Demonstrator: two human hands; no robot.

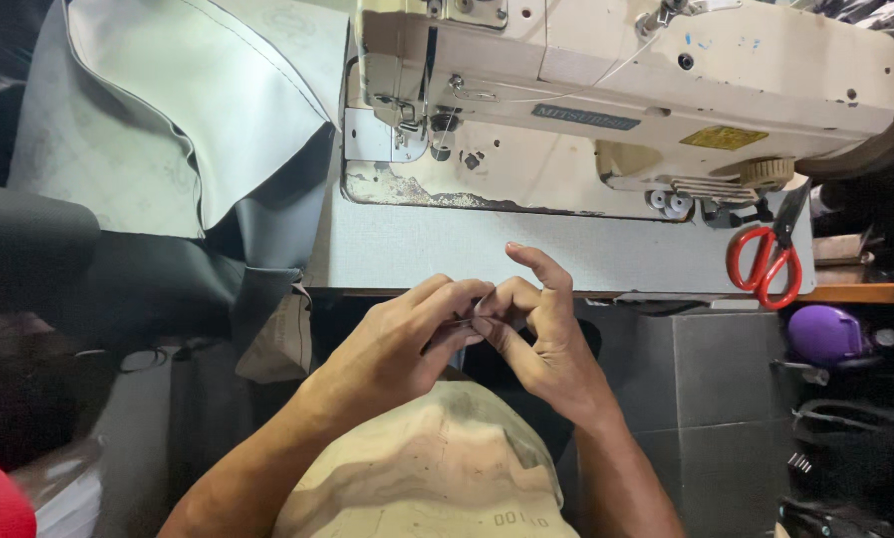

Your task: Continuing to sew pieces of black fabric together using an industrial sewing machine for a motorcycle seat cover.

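My left hand (407, 334) and my right hand (541, 334) meet in front of the table's edge, fingertips pinched together on a small dark thing (464, 321) that is mostly hidden between them. The right index finger sticks up. Both hands hover over my lap, which is covered in pale beige cloth (437, 468). Beyond them stands a cream industrial sewing machine (626, 90), its needle area (412, 125) at the left end.
Red-handled scissors (766, 261) lie at the table's right end. Grey sheet material (198, 110) drapes off the left of the grey table top (447, 249). A purple object (827, 334) sits low on the right. Dark clutter fills both sides.
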